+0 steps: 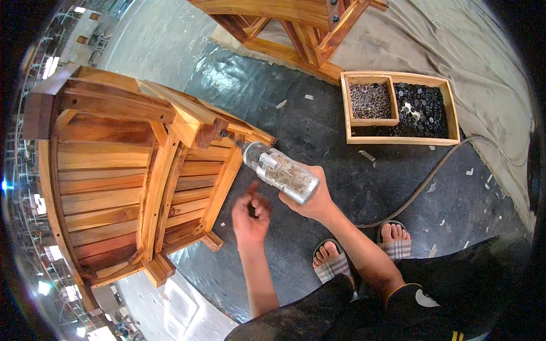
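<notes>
My right hand (pixel 315 196) is wrapped round a power screwdriver (pixel 284 172) with a clear and silvery, dusty body. The driver's dark tip points up and left, at the end of a wooden leg (pixel 196 124) of a slatted piece of furniture (pixel 105 170) lying tipped over. A dark round piece shows at that tip; whether it is seated in the wood I cannot tell. Just below the driver, my left hand (pixel 251 219) is raised with curled fingers, apart from the wood. What its fingers hold, if anything, is hidden.
On the right, a wooden box (pixel 401 140) holds many silvery screws (pixel 371 101) and black round caps (pixel 424 105). Another wooden piece (pixel 284 51) stands at the top. A hose (pixel 424 184) crosses the black floor sheet (pixel 273 99). My sandalled feet (pixel 330 261) are below.
</notes>
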Tool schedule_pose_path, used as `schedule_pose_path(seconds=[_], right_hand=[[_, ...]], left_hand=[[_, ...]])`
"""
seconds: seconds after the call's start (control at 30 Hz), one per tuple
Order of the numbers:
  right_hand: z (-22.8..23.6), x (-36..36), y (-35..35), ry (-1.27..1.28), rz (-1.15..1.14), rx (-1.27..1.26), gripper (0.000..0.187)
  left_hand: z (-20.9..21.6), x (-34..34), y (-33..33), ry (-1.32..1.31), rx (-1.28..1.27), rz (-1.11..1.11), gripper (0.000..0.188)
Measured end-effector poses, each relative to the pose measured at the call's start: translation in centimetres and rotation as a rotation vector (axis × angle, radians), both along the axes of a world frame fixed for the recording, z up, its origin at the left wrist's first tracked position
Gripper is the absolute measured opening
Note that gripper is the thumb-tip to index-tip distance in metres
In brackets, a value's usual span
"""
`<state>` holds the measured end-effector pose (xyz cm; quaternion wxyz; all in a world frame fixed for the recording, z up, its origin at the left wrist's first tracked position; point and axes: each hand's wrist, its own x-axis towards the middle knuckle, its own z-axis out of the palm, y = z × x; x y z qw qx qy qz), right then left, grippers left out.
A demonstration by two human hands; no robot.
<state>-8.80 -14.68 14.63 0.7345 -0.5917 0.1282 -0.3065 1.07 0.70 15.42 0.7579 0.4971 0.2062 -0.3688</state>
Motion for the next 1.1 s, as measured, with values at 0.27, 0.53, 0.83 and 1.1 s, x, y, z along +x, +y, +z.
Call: schedule_pose_path(seconds=[0.27, 0.53, 0.83, 1.1], right_hand=[[0.2, -0.2, 0.0, 0.063, -0.070, -0.136, 0.046], [-0.4, 0.2, 0.0, 0.032, -0.058, -0.146, 0.043], [0.1, 0.5, -0.3, 0.085, -0.034, -0.080, 0.045], [0.1, 0.6, 0.0, 0.068, -0.026, -0.045, 0.045]], left_hand=[[-4.4, -5.4, 4.3, 0.242, -0.168, 0.170, 0.038], [-5.0, -6.8, 5.4, 0.168, -0.310, -0.022, 0.043], [-4.1, -6.8, 4.6, 0.123, -0.223, -0.046, 0.045], [-5.3, -6.9, 6.2, 0.083, -0.368, -0.141, 0.037]])
